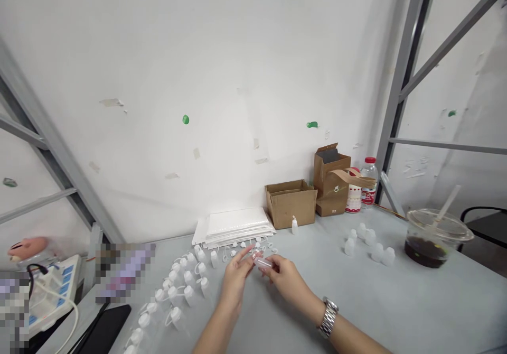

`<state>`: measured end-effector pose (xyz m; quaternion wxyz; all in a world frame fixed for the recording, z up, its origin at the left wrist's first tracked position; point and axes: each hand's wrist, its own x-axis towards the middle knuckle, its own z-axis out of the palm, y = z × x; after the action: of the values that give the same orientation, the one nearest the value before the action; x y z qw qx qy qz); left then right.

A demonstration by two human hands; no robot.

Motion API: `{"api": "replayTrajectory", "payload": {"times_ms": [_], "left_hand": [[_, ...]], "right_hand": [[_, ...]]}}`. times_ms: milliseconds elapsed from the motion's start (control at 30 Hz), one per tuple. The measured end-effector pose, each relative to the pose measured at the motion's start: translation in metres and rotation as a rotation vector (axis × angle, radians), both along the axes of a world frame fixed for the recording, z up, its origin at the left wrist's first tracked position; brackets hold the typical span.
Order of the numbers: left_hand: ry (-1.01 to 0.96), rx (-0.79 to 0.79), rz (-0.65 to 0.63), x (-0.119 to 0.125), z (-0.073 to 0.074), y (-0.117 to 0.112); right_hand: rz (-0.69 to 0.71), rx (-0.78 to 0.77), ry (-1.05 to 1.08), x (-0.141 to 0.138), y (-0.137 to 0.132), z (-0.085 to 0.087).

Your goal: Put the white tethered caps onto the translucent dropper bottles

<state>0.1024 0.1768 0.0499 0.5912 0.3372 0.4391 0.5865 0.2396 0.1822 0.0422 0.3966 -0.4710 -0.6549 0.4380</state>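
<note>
**Grey table, two hands on one vial**

Grey tabletop point(396, 301) runs up to a white wall. At lower centre of the frame the left hand point(235, 279) and right hand point(288, 281) sit close together, both pinching a small clear vial point(262, 262) at the fingertips. Its long axis lies roughly level, left to right. White capped bottles point(178, 290) curve off lower left, with white sheets point(237, 222) and cardboard boxes point(291, 203) behind. Right of centre stand a drink cup point(438, 235) and a water bottle point(369, 180), its label too small to read.
</note>
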Motion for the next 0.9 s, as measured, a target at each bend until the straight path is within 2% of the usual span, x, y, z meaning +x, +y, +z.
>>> {"api": "replayTrajectory", "payload": {"times_ms": [200, 533, 700, 900], "left_hand": [[-0.149, -0.022, 0.024, 0.008, -0.001, -0.004], [-0.139, -0.035, -0.028, 0.007, 0.002, -0.006], [-0.178, 0.011, -0.065, 0.008, 0.008, -0.006], [-0.160, 0.021, -0.073, 0.009, 0.009, -0.007]], "right_hand": [[-0.083, 0.106, -0.126, -0.005, -0.006, -0.002], [-0.132, 0.538, -0.415, -0.008, -0.009, -0.015], [-0.221, 0.800, -0.537, -0.008, -0.008, -0.015], [-0.296, 0.930, -0.596, -0.006, -0.006, -0.014]]}}
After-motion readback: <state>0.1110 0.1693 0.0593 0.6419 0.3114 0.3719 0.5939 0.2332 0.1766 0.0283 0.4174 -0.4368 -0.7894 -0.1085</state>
